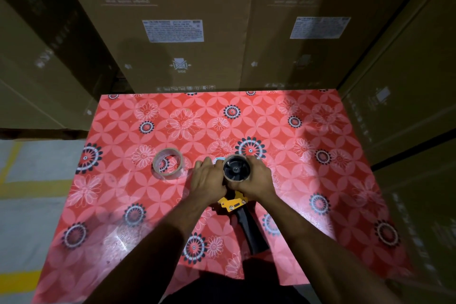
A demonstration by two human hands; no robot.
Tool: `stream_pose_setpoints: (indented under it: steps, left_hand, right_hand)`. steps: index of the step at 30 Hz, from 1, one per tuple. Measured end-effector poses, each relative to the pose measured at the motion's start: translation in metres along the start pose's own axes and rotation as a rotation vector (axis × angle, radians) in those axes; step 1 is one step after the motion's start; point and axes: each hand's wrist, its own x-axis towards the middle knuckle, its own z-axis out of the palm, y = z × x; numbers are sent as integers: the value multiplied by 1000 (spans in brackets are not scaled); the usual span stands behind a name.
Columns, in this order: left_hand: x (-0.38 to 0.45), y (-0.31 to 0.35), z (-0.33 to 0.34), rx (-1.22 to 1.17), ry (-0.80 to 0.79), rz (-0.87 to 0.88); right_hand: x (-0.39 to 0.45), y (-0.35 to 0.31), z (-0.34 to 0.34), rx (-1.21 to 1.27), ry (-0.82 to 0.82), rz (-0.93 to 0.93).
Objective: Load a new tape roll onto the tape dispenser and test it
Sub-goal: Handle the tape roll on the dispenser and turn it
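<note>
A: What step does this look like?

B: Probably clearing the hub. The tape dispenser [238, 207] lies on the red flowered table [320, 205], black handle toward the near edge, round hub on the far end. A thin cardboard ring [237, 157] sits around that hub, seemingly a spent core, though it is hard to be sure.

A: And the hands?

B: Both are at the hub. The right hand [256, 180] curls its fingers round the right side of the ring. The left hand [209, 177] lies against the left side of it, fingers close together; whether they clamp the ring or only press on it cannot be told.

A: Where is the new tape roll?

B: The tape roll [168, 161] lies flat on the table, left of the hands and apart from them, untouched.

A: So what does the next move call for?

B: Likely steadying the dispenser and drawing the ring straight off the hub, then reaching left for the roll.

A: Counts?

B: One dispenser, one full roll, one ring, two hands.
</note>
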Motion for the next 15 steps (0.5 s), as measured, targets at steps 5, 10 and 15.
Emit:
stream_pose_setpoints:
  steps: [5,10,15]
  left_hand:
    - [0,0,1,-15,14,2]
    - [0,-2,1,-64,3,-42]
    - [6,-3,7,-24,7,14]
  right_hand:
    - [-2,-2,3,34,-40,65]
    - [4,-6,5,-37,-22,80]
    - [7,6,-2,-33,-60,-51]
